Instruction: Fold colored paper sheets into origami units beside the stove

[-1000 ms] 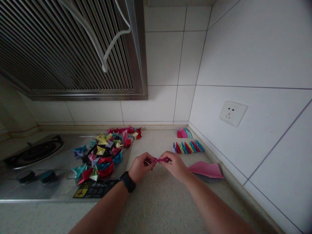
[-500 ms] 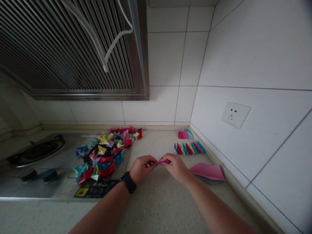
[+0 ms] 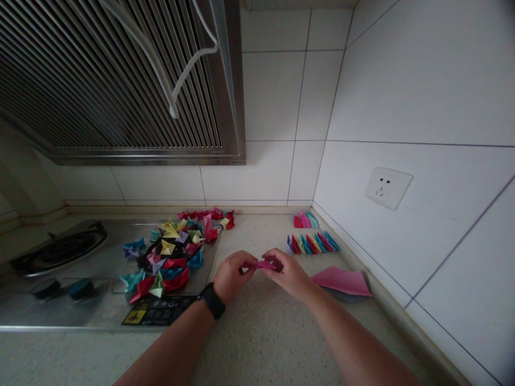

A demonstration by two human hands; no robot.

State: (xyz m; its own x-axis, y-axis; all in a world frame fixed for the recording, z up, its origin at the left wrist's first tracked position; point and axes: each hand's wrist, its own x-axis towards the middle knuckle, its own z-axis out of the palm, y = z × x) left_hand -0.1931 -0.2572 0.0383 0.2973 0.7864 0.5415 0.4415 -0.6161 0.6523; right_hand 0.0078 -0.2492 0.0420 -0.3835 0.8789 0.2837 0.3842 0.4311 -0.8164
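Note:
A small folded piece of pink paper [image 3: 264, 265] is held above the counter between my two hands. My left hand [image 3: 235, 274], with a black watch on its wrist, pinches the paper's left end between thumb and fingers. On the other end, the thumb and fingertips of my right hand [image 3: 286, 273] are closed, partly hiding the paper. Beside my right forearm lies a pink paper sheet [image 3: 344, 281] with a raised fold. Farther back stand a row of folded colored paper pieces [image 3: 313, 243] and a smaller group of them [image 3: 304, 220].
Many folded paper figures [image 3: 171, 257] are heaped on the steel gas stove [image 3: 100, 311] at left, around and over its right burner. Stove knobs [image 3: 81, 289] sit in front. A range hood [image 3: 161, 156] overhangs the stove. A tiled wall with a socket [image 3: 388, 187] bounds the right.
The pink paper has turned so that more of its flat face shows. My right fingers have shifted their grip and lifted slightly; my left hand stays nearly in place.

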